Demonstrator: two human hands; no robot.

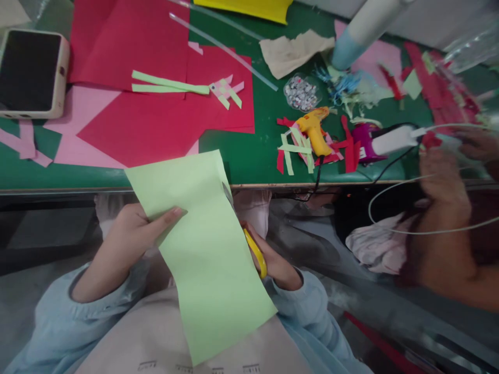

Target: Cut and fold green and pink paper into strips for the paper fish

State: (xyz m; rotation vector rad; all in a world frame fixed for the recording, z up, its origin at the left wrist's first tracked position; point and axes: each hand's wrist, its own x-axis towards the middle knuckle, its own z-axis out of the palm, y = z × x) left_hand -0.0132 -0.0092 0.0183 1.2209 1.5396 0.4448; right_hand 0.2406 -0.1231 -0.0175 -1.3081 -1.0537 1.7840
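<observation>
A large sheet of light green paper (206, 244) is held over my lap, in front of the table edge. My left hand (142, 226) pinches its left side, thumb on top and fingers hidden beneath. Yellow-handled scissors (256, 254) are in my right hand (275, 262) at the sheet's right edge. One blade shows near the upper right corner, where a narrow strip is partly cut along the side. Much of my right hand lies behind the paper. On the table ahead, a woven pink and green paper fish (223, 89) with two long green strips rests on red paper (156, 124).
A yellow glue gun (315, 130) lies on woven paper pieces. Near it are a tub of googly eyes (301, 92), a purple tape roll (366, 143) and a white power strip (395, 141) with cables. A boxy device (31, 72) sits left. A co-worker's hands (444, 169) work at right.
</observation>
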